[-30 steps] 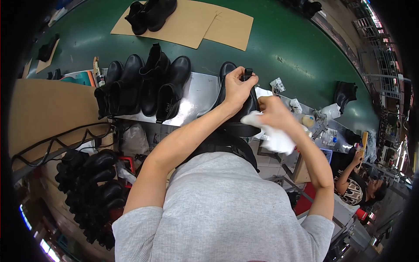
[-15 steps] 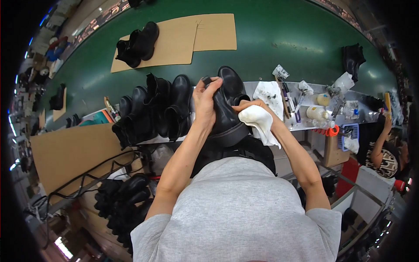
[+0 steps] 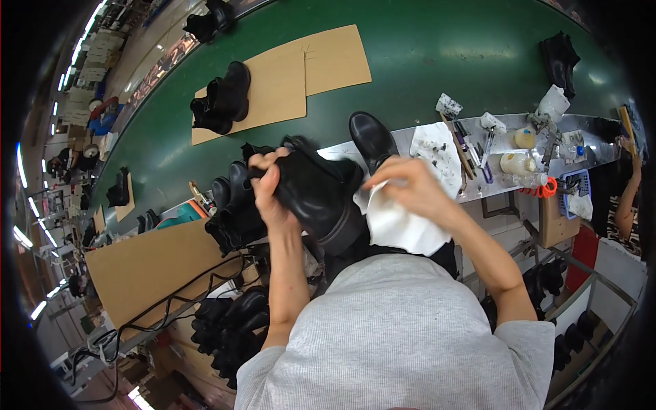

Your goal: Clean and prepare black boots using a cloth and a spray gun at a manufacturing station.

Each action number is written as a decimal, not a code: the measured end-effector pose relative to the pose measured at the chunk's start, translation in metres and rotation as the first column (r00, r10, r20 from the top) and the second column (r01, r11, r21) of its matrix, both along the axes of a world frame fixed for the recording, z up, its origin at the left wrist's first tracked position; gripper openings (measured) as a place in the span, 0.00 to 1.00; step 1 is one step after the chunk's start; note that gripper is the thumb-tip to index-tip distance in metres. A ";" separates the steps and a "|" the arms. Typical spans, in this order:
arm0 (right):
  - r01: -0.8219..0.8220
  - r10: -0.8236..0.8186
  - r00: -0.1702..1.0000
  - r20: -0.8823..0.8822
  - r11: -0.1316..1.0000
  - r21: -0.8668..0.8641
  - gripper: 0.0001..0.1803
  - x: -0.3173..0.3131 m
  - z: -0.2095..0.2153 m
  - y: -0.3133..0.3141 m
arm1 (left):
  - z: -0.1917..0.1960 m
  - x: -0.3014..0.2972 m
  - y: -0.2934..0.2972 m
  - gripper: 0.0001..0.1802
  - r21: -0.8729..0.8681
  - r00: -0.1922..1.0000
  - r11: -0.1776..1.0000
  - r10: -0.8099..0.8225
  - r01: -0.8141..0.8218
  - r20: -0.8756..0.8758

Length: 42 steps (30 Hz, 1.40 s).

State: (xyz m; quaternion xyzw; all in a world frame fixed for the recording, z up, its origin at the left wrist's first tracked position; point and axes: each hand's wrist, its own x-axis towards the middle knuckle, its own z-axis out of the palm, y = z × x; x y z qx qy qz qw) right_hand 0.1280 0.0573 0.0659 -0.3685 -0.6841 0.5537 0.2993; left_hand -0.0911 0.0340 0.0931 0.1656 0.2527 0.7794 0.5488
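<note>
Two hands work one black boot (image 3: 321, 198) held above the surface (image 3: 410, 137): left hand (image 3: 270, 188) clamped on its shaft, right hand (image 3: 410, 188) closed around a white cloth (image 3: 400, 229) just beside it, so a loosened clamp could drop it.

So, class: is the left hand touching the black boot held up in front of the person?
Touching. The head view shows the left hand with its fingers wrapped over the black boot, no gap between them.
</note>
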 end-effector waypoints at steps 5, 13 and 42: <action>0.243 -0.457 0.647 0.611 0.883 0.402 0.17 0.098 -0.014 0.048 | 0.007 -0.014 -0.010 0.12 0.120 0.345 0.941 0.004 0.316 -0.939; 0.160 -0.108 0.842 0.529 0.986 -0.053 0.46 0.014 -0.089 0.075 | -0.041 -0.033 -0.002 0.10 -0.481 0.322 0.845 -0.535 0.235 -0.781; -0.225 -0.140 0.904 -0.405 0.649 -0.727 0.25 0.019 -0.064 0.102 | -0.104 -0.032 0.085 0.35 -0.554 0.440 0.770 -0.637 0.317 -0.633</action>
